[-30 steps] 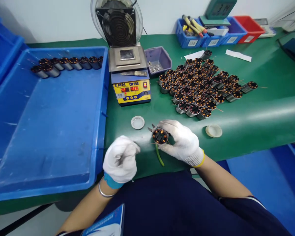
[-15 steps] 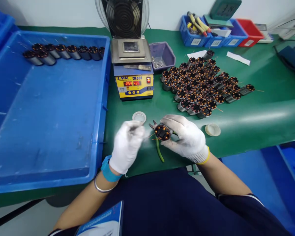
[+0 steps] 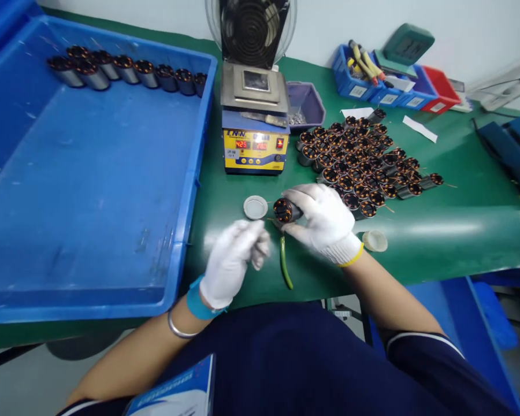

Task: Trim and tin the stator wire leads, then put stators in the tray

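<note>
My right hand (image 3: 323,222), in a white knit glove, grips a wire-wound motor stator (image 3: 286,211) by its dark cylindrical side. Its end with copper windings faces left, and thin wire ends stick out. Beneath it, partly hidden, lie green-handled cutters (image 3: 285,263) on the green table. My left hand (image 3: 238,254), also gloved, hovers left of the cutters, apart from the stator. Its fingers are loosely curled with a gap between them, slightly blurred, and nothing shows in them. Just above it sits a small round white dish (image 3: 255,207).
Several similar stators (image 3: 359,156) stand grouped at right; others line the back of the blue tray (image 3: 112,190). A yellow soldering pot (image 3: 255,150) sits behind my hands, beside a purple bin (image 3: 305,104). A small pale cup (image 3: 375,241) is at right. Blue parts boxes (image 3: 355,84) stand behind.
The view has shifted. The stator has tilted onto its side and moved up, off the cutters' jaws. My left hand has drawn away from it, its pinched fingers loosening.
</note>
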A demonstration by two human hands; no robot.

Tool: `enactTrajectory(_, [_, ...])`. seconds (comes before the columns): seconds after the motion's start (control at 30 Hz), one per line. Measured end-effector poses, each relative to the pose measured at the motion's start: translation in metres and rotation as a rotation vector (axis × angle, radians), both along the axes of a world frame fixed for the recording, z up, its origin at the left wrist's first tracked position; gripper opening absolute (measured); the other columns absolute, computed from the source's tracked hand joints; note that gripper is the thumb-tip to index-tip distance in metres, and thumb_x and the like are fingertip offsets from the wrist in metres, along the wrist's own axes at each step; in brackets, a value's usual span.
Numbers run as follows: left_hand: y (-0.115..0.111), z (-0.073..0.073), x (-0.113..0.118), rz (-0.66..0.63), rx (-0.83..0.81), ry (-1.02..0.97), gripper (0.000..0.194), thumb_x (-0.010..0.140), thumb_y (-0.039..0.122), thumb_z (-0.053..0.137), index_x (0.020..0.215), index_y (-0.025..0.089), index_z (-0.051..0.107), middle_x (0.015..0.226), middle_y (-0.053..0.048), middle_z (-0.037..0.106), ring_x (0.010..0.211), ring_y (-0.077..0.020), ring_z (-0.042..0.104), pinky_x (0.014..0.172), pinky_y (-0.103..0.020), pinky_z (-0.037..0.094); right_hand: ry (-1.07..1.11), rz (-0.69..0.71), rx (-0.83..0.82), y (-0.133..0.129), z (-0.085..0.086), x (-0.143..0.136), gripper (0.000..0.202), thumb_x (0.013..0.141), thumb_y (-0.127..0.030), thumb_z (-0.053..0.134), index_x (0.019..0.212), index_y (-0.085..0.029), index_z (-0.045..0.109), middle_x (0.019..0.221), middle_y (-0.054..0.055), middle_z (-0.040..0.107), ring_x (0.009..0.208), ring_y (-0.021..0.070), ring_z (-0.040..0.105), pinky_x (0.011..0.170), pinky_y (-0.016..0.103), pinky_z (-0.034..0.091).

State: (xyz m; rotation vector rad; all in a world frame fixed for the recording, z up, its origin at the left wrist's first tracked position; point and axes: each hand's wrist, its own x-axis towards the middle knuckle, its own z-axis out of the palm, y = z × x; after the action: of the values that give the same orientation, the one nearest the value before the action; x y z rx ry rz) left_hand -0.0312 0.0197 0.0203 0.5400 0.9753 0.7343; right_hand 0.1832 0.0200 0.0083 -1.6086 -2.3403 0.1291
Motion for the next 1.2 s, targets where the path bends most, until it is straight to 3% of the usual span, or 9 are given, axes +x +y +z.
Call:
enactTrajectory(0.13, [-0.012,-0.01,0.006,-0.409,-0.001,-0.014,0.049,0.077,0.062,0.078,0.075,0.015,0.064,0.065,-0.004,0.065,0.051,-0.0116,0.056,0.051,-0.024,0.046,-0.227,0.02,-0.111,0.027,0.003,-0.015,0.054,0.075,-0.036,0.079,0.123,-0.016,0.067,0.116,0.014,0.067,0.11,0.0377,0.06,0.103,0.057,0.049])
enactTrajectory(0.2, [-0.016,-0.014,0.009,-0.475,0.002,0.002,0.047,0.079,0.061,0.075,0.074,0.016,0.061,0.064,-0.003,0.063,0.053,-0.0123,0.056,0.051,-0.025,0.044,-0.317,-0.006,-0.205,0.034,0.01,-0.027,0.044,0.078,-0.032,0.075,0.118,-0.017,0.067,0.115,0.014,0.065,0.101,0.0343,0.063,0.085,0.047,0.055])
enactTrajectory(0.27, [-0.018,-0.017,0.01,-0.507,0.014,0.015,0.045,0.082,0.059,0.072,0.073,0.017,0.06,0.063,-0.001,0.061,0.054,-0.0124,0.054,0.051,-0.025,0.041,-0.407,-0.049,-0.299,0.037,0.018,-0.039,0.037,0.08,-0.028,0.07,0.115,-0.017,0.065,0.115,0.014,0.063,0.085,0.0278,0.065,0.063,0.035,0.049])
enactTrajectory(0.37, [-0.017,-0.018,0.01,-0.534,0.029,0.023,0.041,0.086,0.054,0.069,0.071,0.017,0.06,0.064,-0.001,0.06,0.055,-0.0119,0.053,0.053,-0.025,0.04,-0.512,-0.046,-0.415,0.042,0.032,-0.054,0.032,0.083,-0.025,0.066,0.115,-0.018,0.064,0.117,0.013,0.06,0.073,0.022,0.064,0.051,0.028,0.034])
enactTrajectory(0.5, [-0.016,-0.016,0.009,-0.543,0.011,0.005,0.036,0.087,0.049,0.068,0.074,0.017,0.059,0.068,-0.001,0.062,0.058,-0.0118,0.055,0.056,-0.026,0.042,-0.561,-0.004,-0.532,0.051,0.044,-0.062,0.032,0.087,-0.028,0.064,0.118,-0.02,0.062,0.123,0.012,0.059,0.081,0.0236,0.066,0.049,0.027,0.025])
enactTrajectory(0.63, [-0.016,-0.013,0.008,-0.548,-0.005,-0.027,0.034,0.086,0.049,0.068,0.075,0.018,0.059,0.069,0.0,0.062,0.06,-0.0118,0.055,0.057,-0.026,0.043,-0.504,0.006,-0.55,0.051,0.045,-0.056,0.041,0.086,-0.028,0.067,0.126,-0.022,0.062,0.127,0.01,0.06,0.088,0.0234,0.065,0.053,0.027,0.029])
enactTrajectory(0.83, [-0.019,-0.014,0.007,-0.55,0.0,-0.07,0.037,0.085,0.052,0.069,0.076,0.017,0.059,0.07,0.0,0.061,0.062,-0.0123,0.056,0.062,-0.027,0.045,-0.431,0.014,-0.363,0.042,0.049,-0.041,0.052,0.087,-0.031,0.066,0.138,-0.024,0.059,0.136,0.011,0.058,0.108,0.0285,0.061,0.065,0.03,0.04])
enactTrajectory(0.97, [-0.021,-0.014,0.007,-0.551,-0.004,-0.076,0.037,0.085,0.052,0.069,0.078,0.016,0.061,0.072,-0.001,0.063,0.062,-0.0116,0.056,0.061,-0.027,0.045,-0.605,-0.067,-0.49,0.046,0.059,-0.058,0.038,0.101,-0.029,0.049,0.136,-0.021,0.06,0.127,0.017,0.062,0.107,0.0319,0.059,0.068,0.032,0.038])
enactTrajectory(1.2, [-0.018,-0.011,0.007,-0.462,-0.021,-0.079,0.033,0.083,0.046,0.07,0.091,0.015,0.059,0.075,0.0,0.061,0.061,-0.0104,0.053,0.058,-0.025,0.044,-0.689,-0.116,-0.641,0.052,0.056,-0.08,0.044,0.109,-0.032,0.029,0.139,-0.02,0.057,0.129,0.018,0.061,0.11,0.0349,0.058,0.066,0.033,0.034])
